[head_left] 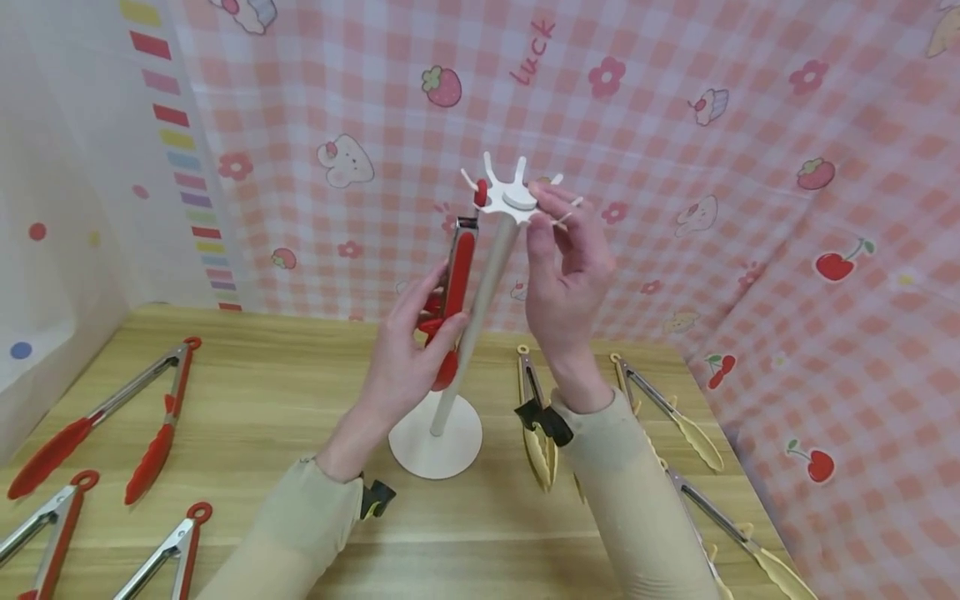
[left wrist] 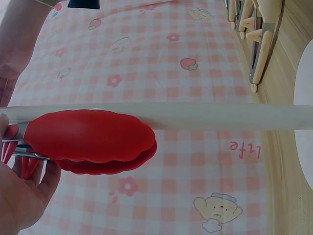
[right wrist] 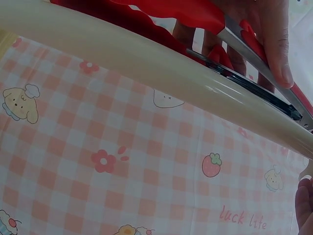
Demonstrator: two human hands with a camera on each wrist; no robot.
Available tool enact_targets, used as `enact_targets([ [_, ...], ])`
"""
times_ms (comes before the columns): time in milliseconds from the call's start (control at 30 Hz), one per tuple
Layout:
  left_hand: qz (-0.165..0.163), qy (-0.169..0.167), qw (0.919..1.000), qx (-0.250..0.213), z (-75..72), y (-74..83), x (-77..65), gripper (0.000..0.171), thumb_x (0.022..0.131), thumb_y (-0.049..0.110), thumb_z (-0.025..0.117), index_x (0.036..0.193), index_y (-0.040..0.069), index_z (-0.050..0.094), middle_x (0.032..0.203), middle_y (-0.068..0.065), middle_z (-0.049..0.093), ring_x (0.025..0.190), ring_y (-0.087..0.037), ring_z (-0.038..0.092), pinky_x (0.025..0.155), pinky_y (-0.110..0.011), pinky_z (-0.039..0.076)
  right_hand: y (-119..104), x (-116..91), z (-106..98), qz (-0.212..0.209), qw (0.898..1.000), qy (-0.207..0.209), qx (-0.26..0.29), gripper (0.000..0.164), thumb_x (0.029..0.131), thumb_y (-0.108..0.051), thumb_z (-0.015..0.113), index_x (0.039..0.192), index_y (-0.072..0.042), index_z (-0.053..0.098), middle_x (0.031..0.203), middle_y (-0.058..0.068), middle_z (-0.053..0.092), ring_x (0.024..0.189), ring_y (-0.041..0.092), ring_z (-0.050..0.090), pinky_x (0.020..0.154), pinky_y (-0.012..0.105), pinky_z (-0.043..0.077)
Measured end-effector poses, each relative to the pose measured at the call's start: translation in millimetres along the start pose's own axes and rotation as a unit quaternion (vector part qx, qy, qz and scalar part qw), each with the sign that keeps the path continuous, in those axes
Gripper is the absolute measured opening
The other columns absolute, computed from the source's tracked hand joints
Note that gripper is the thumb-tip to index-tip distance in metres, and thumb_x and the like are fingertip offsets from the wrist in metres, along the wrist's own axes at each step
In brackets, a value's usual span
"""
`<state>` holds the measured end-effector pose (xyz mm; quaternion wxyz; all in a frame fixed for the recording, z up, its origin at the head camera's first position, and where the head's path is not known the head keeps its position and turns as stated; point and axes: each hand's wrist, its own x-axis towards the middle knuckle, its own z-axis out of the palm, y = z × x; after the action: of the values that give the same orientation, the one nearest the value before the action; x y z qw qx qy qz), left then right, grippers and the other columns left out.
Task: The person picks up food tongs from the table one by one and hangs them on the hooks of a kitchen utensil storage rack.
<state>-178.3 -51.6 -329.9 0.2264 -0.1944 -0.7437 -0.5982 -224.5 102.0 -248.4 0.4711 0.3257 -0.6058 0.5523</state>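
My left hand point(head_left: 401, 358) grips red-handled tongs point(head_left: 459, 275) upright, fingers on one side and thumb on the other. The tongs' red hanging ring point(head_left: 481, 193) is at a left prong of the white hook rack point(head_left: 504, 200), overlapping it in the head view. In the left wrist view, the scalloped red tips point(left wrist: 90, 134) lie close together alongside the pale pole point(left wrist: 210, 116). My right hand point(head_left: 568, 271) pinches the right side of the rack's top between thumb and fingers. The rack leans, with its round white base point(head_left: 408, 454) over the table.
Several red tongs point(head_left: 174, 400) lie spread at the left of the wooden table point(head_left: 292, 400). Several cream-yellow tongs point(head_left: 675, 417) lie at the right, partly hidden by the right sleeve point(head_left: 637, 500). A pink checked cloth point(head_left: 360, 100) hangs behind and at the right.
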Motion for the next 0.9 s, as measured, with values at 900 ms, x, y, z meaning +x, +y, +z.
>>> enact_targets([
  [900, -0.008, -0.002, 0.9999, 0.010, -0.8, 0.5, -1.1, 0.063, 0.100, 0.011, 0.070, 0.158, 0.010, 0.046, 0.134, -0.015, 0.065, 0.108, -0.028, 0.067, 0.093, -0.031, 0.057, 0.3, 0.4, -1.0, -0.007, 1.000, -0.004, 0.003, 0.063, 0.104, -0.047, 0.062, 0.112, 0.015, 0.066, 0.113, 0.036, 0.069, 0.109, 0.011, 0.071, 0.094, 0.030, 0.063],
])
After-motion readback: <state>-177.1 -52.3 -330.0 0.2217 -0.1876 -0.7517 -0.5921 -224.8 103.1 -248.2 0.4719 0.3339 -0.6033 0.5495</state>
